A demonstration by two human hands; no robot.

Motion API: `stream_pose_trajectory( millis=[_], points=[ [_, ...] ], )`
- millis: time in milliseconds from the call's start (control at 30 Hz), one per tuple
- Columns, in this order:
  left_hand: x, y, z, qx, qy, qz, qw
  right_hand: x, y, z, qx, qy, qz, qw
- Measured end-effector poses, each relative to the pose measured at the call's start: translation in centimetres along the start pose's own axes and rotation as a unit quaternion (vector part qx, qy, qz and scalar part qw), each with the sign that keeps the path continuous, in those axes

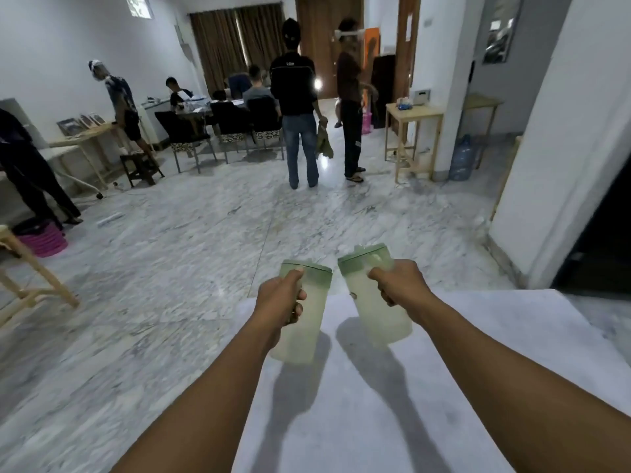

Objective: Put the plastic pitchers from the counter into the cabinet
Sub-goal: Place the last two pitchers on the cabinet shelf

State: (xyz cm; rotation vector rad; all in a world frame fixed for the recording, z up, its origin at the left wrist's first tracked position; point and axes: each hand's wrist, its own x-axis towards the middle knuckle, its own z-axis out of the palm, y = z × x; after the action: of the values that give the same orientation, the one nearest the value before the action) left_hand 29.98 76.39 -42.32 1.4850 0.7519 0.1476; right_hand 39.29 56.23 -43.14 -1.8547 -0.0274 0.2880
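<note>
Two hands each closed around a pale green plastic pitcher: left hand [280,298] holding the left pitcher [304,322], right hand [401,283] the right pitcher [379,308], above the white counter [478,353]. Likely light, rigid, smooth; best gripped by handles.

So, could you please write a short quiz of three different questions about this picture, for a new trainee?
1. True or false: each hand grips one pitcher.
2. Which pitcher leans more? A) the left pitcher B) the right pitcher
3. What surface lies below the pitchers?

Key:
1. True. The left hand and the right hand each hold one.
2. B.
3. The white counter.
</note>
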Motion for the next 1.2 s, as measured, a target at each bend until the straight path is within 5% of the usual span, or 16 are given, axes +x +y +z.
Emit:
stream_pose_trajectory(
  millis=[300,533,933,1200],
  points=[
    [-18.8,4.1,4.9,0.013,-0.211,0.127,0.969,-22.9,-3.9,-13.9,0.02,0.197,-0.05,0.979],
    [-35.5,5.4,15.1,0.062,-0.408,0.17,0.895,-42.4,-3.1,-27.6,-0.01,0.35,-0.045,0.936],
    [-72.7,1.6,30.2,0.046,-0.708,0.213,0.672,-79.9,-1.7,-46.5,-0.05,0.64,0.032,0.766],
    [-89.5,-5.3,41.6,-0.006,-0.746,0.167,0.644,-91.2,4.6,-57.5,0.0,0.761,0.02,0.649]
  ],
)
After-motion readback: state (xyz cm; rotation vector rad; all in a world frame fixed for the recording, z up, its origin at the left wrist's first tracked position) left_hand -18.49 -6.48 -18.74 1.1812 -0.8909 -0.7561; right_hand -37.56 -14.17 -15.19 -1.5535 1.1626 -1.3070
